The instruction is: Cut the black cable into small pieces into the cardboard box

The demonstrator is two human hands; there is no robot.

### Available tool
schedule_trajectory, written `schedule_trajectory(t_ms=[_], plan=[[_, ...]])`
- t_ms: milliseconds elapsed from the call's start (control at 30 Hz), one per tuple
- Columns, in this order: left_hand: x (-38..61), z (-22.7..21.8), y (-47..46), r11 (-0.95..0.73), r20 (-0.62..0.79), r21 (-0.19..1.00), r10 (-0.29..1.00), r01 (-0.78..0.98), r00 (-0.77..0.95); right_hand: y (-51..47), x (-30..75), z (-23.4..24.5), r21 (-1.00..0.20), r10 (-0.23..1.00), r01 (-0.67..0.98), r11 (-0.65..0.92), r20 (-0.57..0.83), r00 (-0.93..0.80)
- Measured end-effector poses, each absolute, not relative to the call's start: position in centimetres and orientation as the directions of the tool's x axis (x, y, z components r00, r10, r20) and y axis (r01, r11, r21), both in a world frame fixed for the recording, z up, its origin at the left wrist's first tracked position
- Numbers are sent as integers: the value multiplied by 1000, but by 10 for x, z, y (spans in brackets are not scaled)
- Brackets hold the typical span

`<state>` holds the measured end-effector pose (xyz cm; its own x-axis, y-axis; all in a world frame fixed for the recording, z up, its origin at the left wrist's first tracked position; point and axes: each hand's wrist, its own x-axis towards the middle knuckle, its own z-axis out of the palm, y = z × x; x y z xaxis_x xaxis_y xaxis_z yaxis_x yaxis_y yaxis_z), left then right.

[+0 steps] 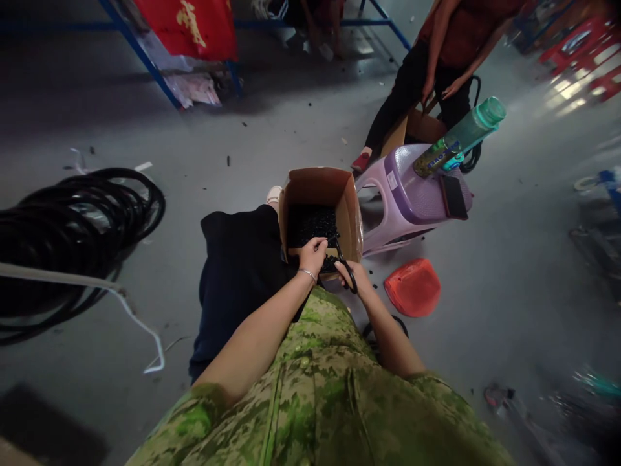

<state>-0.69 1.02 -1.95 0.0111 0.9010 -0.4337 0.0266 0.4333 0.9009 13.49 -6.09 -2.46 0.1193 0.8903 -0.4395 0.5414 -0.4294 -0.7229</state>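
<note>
An open cardboard box (350, 213) stands between my legs, with many small black pieces (313, 223) heaped inside. Over its near edge, my left hand (313, 254) is closed in a pinch on a small dark piece, too small to make out fully. My right hand (350, 274) grips black-handled scissors (352, 282) by their loops. Their blades point up into the box, close to my left fingertips. Whether the blades touch the piece, I cannot tell.
A purple plastic stool (383, 194) on the right bears a green bottle (468, 133) and a dark phone (453, 197). Near it lies a red plastic seat or bag (413, 287). Black hose coils (82, 213) fill the left. Another person (436, 58) sits beyond the stool.
</note>
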Motion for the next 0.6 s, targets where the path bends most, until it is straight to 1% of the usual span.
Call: schedule_trajectory(t_ms=[233,500,600], plan=[[-6,-28,11,322,-320,942,947,95,-28,-58,135,-11,-695,908,605,-388,-402,121],[-7,-28,11,272,-277,953,961,136,21,-58,142,-7,-717,909,583,-381,-407,93],[-7,-28,12,283,-288,949,958,141,12,-59,143,-8,-740,898,533,-409,-430,91]])
